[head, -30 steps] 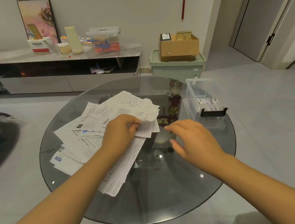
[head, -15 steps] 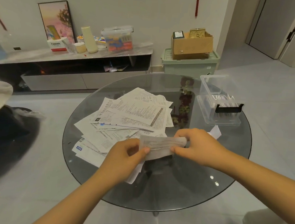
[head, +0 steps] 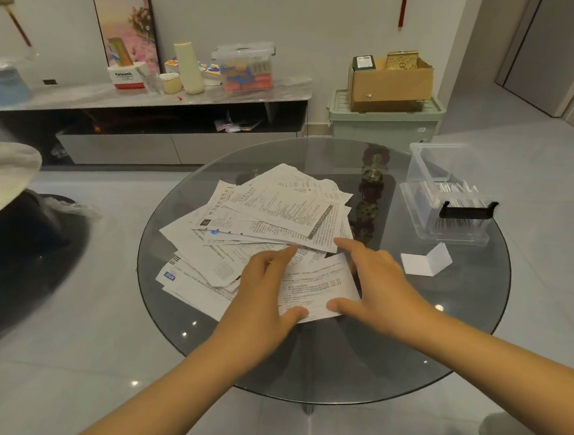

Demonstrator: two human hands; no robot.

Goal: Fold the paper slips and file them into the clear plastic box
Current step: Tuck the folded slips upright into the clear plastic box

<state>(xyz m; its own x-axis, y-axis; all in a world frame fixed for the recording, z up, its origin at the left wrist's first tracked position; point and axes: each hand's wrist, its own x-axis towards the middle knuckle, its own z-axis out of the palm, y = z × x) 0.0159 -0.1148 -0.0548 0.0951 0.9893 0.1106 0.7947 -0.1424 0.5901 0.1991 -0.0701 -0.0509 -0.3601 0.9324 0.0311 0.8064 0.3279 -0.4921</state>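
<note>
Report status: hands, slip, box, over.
Left hand and right hand pressing one slip flat on glass table. Clear box open, partly filed. Folded slip waiting beside box.

Domestic living room. Evidence: low media console [head: 143, 103] against the wall bearing a framed picture [head: 127, 26], round glass table [head: 301, 366], tiled floor [head: 62, 354], interior door [head: 559, 50].

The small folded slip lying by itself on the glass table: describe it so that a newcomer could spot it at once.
Start at the round glass table and find the clear plastic box at its far right edge. Just in front of it lies the small folded slip. It is blank white, creased with one flap raised, and apart from the printed pile.
</note>
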